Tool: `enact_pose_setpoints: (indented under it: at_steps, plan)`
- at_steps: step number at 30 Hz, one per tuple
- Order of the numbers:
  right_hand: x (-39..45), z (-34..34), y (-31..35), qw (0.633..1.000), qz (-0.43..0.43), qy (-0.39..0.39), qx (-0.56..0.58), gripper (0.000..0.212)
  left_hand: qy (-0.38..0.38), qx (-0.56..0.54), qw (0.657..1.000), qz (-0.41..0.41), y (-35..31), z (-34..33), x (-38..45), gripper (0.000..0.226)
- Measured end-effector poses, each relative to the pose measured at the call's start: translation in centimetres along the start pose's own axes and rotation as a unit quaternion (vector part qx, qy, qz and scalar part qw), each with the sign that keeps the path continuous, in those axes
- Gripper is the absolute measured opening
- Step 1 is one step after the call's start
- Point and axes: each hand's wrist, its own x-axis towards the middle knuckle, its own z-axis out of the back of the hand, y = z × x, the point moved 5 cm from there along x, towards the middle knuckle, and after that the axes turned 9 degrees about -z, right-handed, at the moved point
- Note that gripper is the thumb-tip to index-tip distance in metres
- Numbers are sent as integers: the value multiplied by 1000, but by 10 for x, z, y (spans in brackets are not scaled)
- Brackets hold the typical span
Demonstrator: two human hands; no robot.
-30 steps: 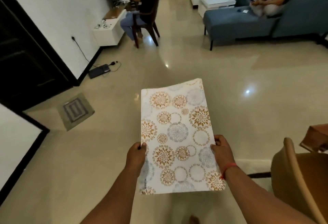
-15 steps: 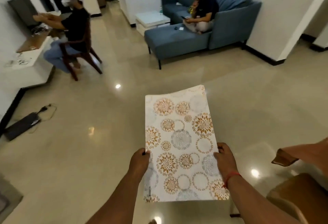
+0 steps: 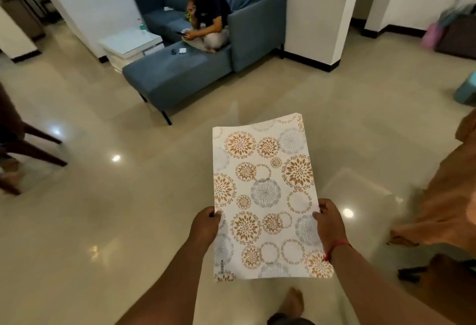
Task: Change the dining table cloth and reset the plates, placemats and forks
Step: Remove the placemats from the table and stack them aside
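We hold the placemat [image 3: 268,196] flat above the floor, its long axis running away from us; left hand [image 3: 206,224] and right hand [image 3: 328,221] pinch its two long edges equally near

Between my fingers, the placemat [image 3: 268,196] is white with gold-brown flower medallions, grey ones and open rings. A red thread [image 3: 336,246] circles my right wrist. Beyond my fingertips sits a blue-grey sofa [image 3: 180,77]; below them glossy beige floor [image 3: 128,208]; to their right, orange-brown cloth [image 3: 448,196].
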Motion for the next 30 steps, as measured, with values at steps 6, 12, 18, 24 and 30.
enact_pose_setpoints:
  at_steps: [6,12,18,24,30]
  plan:
    - [120,32,84,999,-13,-35,29,34,24,32,999,-30,-115,-57,126,22]
    - [217,90,144,992,-9,-109,66,34,101,54,991,-69,-220,-136,232,14]
    - [306,166,173,967,-44,-219,121,38,218,97,962,-135,-325,-259,350,14]
    - [328,268,203,902,-77,-384,180,32,358,152,890,-237,-468,-407,408,12]
    - [305,361,171,810,-106,-512,265,31,485,204,789,-318,-549,-561,363,13]
